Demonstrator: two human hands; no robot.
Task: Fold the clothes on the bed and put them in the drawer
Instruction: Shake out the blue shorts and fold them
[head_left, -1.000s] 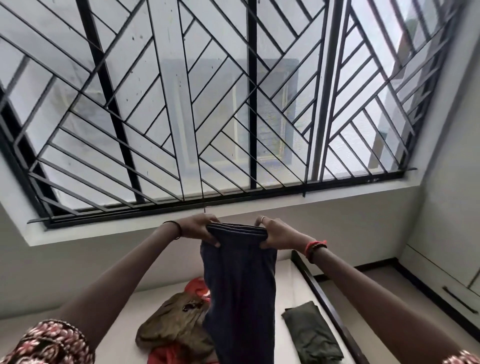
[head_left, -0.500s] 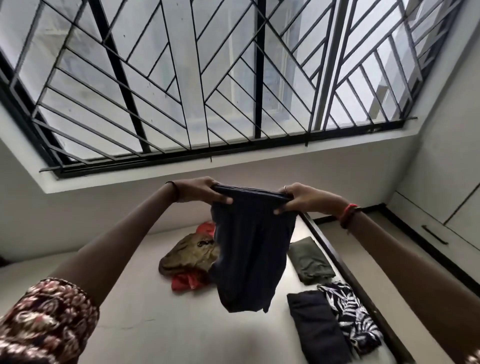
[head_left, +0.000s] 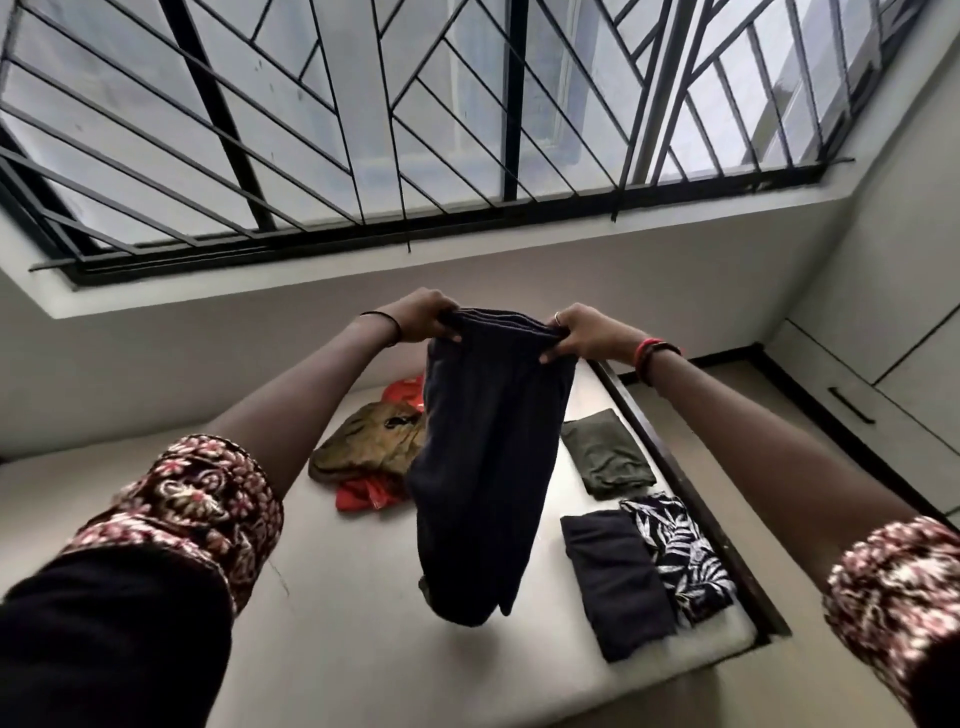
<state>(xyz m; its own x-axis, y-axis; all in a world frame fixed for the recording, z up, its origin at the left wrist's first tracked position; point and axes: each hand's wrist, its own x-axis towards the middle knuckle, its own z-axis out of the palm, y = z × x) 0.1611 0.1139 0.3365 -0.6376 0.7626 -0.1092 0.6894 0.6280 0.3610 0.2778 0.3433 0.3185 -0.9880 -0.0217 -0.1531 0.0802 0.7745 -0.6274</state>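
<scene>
"Two hands on one garment, is it?" one observer asks.

"Yes," says the other. "The left hand (head_left: 421, 322) and the right hand (head_left: 582, 335) each pinch an end of the top edge of the dark navy garment (head_left: 488, 467), fingers curled round the cloth. It hangs between them above the bed (head_left: 363, 649), its lower end apparently clear of the mattress."

"What lies around it?"

"To its left, an unfolded olive-brown garment (head_left: 369, 441) lies on a red garment (head_left: 363, 493) in a loose heap. To its right, along the dark bed frame (head_left: 691, 499), a folded green garment (head_left: 605, 454) lies farther from the person. Nearer, a folded dark garment (head_left: 615, 582) touches a folded leaf-print garment (head_left: 675, 556)."

"And beyond the bed?"

"A window grille (head_left: 363, 130) spans the wall above, and a pale cabinet (head_left: 852, 374) with a dark handle stands at the right, across a strip of floor."
</scene>
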